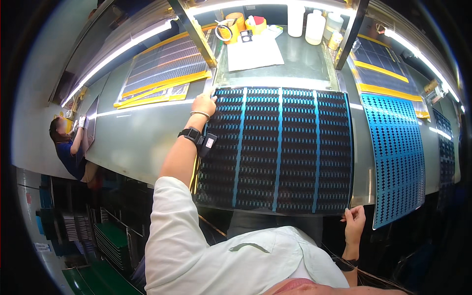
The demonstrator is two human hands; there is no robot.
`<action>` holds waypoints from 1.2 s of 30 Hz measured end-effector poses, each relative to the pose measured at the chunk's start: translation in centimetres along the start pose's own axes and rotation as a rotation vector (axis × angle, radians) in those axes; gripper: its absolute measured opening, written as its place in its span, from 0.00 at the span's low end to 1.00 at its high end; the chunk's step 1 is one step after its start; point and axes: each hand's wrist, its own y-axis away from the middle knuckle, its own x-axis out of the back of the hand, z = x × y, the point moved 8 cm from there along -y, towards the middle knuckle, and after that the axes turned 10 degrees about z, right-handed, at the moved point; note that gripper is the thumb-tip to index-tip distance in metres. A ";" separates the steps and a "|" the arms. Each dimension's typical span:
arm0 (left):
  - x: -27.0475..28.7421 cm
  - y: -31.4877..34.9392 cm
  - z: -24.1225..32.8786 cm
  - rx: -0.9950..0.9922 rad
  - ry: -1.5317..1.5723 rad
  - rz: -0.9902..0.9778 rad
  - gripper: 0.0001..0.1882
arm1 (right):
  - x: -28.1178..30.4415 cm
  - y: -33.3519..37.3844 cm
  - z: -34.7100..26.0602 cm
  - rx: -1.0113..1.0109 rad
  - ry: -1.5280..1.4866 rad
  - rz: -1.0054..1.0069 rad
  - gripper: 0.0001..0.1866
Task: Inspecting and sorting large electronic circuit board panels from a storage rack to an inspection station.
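A large dark patterned sheet (256, 152) with rows of small blue marks and several bright blue stripes lies in front of me, its near edge reaching past the bench edge. My left hand (204, 104) is closed on its far left corner. At the near right corner, my right hand (354, 219) pinches the edge between thumb and fingers. To the right, a bright blue sheet (396, 152) with rows of dark marks hangs partly over the bench edge.
Film sheets with yellow borders (167, 61) lie at the far left; similar yellow-edged sheets (383, 73) lie far right. White bottles (314, 27), tape rolls (235, 24) and a white paper (255, 51) stand behind. Metal posts (351, 34) flank them. Another person (71, 142) works at left.
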 end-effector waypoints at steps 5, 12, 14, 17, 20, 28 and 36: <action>0.1 0.1 0.2 -0.063 -0.017 0.096 0.19 | -0.1 0.3 -0.3 -0.001 -0.002 0.008 0.08; 0.4 -0.4 0.4 -0.041 0.042 0.175 0.17 | -0.2 0.4 -0.2 0.002 0.004 -0.004 0.08; -0.4 -0.7 0.6 -0.046 -0.009 0.077 0.18 | -0.2 0.4 -0.1 0.005 -0.006 -0.005 0.09; -0.9 -1.0 0.8 -0.064 -0.072 0.044 0.19 | -0.2 0.3 -0.1 0.008 -0.014 0.004 0.09; -1.7 -1.2 0.5 -0.073 -0.103 0.014 0.19 | -0.1 0.3 -0.1 0.004 -0.027 0.011 0.09; -2.2 -1.3 1.1 -0.221 -0.235 0.063 0.22 | 0.0 0.0 0.3 -0.033 0.008 0.025 0.09; -1.5 0.7 3.7 -0.356 -0.408 0.206 0.19 | -0.2 -0.1 -8.7 0.720 0.812 0.070 0.28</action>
